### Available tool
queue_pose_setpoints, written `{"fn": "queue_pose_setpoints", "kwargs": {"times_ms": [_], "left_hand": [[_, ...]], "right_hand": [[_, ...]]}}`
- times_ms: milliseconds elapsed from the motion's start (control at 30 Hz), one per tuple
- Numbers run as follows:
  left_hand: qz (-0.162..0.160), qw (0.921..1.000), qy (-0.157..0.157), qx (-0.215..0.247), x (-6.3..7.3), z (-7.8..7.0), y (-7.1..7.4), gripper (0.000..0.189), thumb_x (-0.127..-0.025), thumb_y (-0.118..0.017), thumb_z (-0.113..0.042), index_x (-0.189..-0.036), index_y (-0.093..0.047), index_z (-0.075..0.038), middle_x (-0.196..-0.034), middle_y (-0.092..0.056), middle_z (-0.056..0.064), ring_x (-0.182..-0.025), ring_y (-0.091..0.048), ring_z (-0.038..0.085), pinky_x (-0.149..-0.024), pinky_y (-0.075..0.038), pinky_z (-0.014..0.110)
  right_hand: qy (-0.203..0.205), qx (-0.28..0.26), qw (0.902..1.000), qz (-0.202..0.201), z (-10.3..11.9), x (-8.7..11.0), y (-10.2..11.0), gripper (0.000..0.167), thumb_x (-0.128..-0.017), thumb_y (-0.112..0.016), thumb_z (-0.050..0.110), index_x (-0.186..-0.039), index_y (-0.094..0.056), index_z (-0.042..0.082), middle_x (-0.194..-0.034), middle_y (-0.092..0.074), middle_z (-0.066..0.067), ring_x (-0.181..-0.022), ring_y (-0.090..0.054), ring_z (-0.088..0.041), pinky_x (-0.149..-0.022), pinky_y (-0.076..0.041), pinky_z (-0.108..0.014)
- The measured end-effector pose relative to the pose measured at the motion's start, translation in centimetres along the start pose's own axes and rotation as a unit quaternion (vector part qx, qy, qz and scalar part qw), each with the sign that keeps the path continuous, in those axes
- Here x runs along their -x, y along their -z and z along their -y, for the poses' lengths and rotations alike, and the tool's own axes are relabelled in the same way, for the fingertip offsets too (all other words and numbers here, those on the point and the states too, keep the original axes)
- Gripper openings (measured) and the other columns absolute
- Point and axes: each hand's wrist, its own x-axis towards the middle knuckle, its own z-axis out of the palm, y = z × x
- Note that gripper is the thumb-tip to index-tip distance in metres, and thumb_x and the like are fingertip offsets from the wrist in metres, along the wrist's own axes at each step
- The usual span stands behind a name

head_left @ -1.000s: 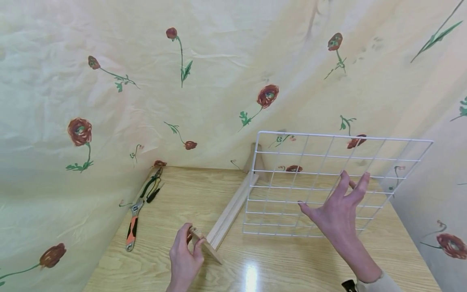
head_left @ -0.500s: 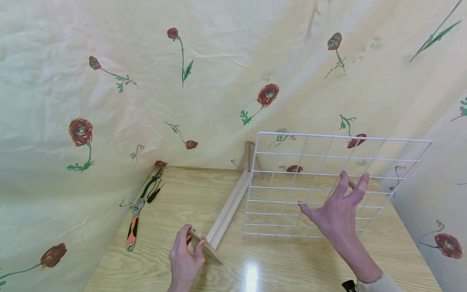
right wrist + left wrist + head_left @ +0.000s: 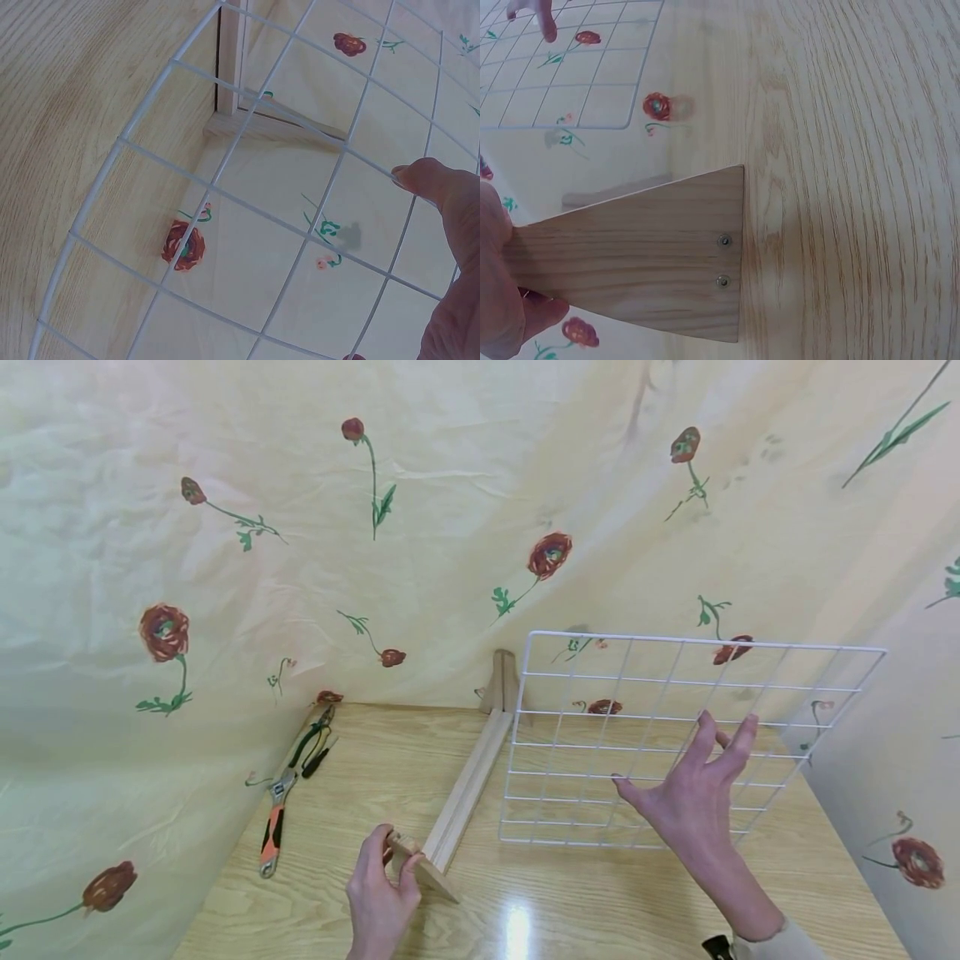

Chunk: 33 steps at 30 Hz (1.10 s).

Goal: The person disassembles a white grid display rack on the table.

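Observation:
In the head view my left hand grips the top of the near end piece of a wooden stand. A long rail joins that piece to the upright far end. The left wrist view shows the end piece as a tapered board, its wide edge on the table and two screw heads near it. My right hand, fingers spread and bent at the wires, holds a white wire grid panel tilted up beside the stand. Its thumb touches a wire in the right wrist view.
Pliers, a black-handled screwdriver and an adjustable wrench with orange-and-black handle lie along the table's left edge. Flower-patterned cloth hangs around the back and sides. A small black object sits by the right sleeve.
The stand's far end has swung left, away from the grid, turning about the near end. My left hand has barely shifted; my right hand and the grid stay almost still.

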Motion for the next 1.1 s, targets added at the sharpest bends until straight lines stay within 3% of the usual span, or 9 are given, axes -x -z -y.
{"fn": "queue_pose_setpoints", "kwargs": {"times_ms": [533,833,1100], "left_hand": [[-0.009,0.9999,-0.001,-0.013,0.1,-0.5,-0.1,0.060,-0.101,-0.052,-0.050,-0.108,-0.058,0.010,-0.089,-0.063,0.016,-0.068,-0.068,0.031,-0.050,-0.061,0.034],[-0.019,0.9996,0.002,-0.021,0.2,-0.8,-0.2,0.058,-0.100,-0.055,-0.049,-0.107,-0.059,0.009,-0.089,-0.063,0.016,-0.066,-0.069,0.030,-0.049,-0.060,0.034],[-0.028,0.9993,0.005,-0.026,0.2,-1.2,-0.5,0.058,-0.099,-0.058,-0.049,-0.106,-0.059,0.008,-0.089,-0.064,0.015,-0.068,-0.068,0.030,-0.050,-0.061,0.033]], "right_hand": [[0.006,-0.005,0.9999,-0.007,-0.1,0.0,-0.1,0.137,-0.042,-0.101,0.020,-0.147,-0.018,-0.009,-0.154,0.013,-0.032,-0.124,-0.032,-0.053,-0.065,-0.051,-0.062],[0.038,0.004,0.9991,-0.016,-0.3,0.0,-0.1,0.135,-0.043,-0.100,0.022,-0.145,-0.018,-0.012,-0.152,0.013,-0.035,-0.120,-0.033,-0.056,-0.064,-0.051,-0.064],[0.030,0.003,0.9995,-0.012,-0.1,0.0,-0.1,0.133,-0.042,-0.101,0.017,-0.143,-0.019,-0.011,-0.153,0.013,-0.034,-0.121,-0.033,-0.056,-0.062,-0.051,-0.063]]}}
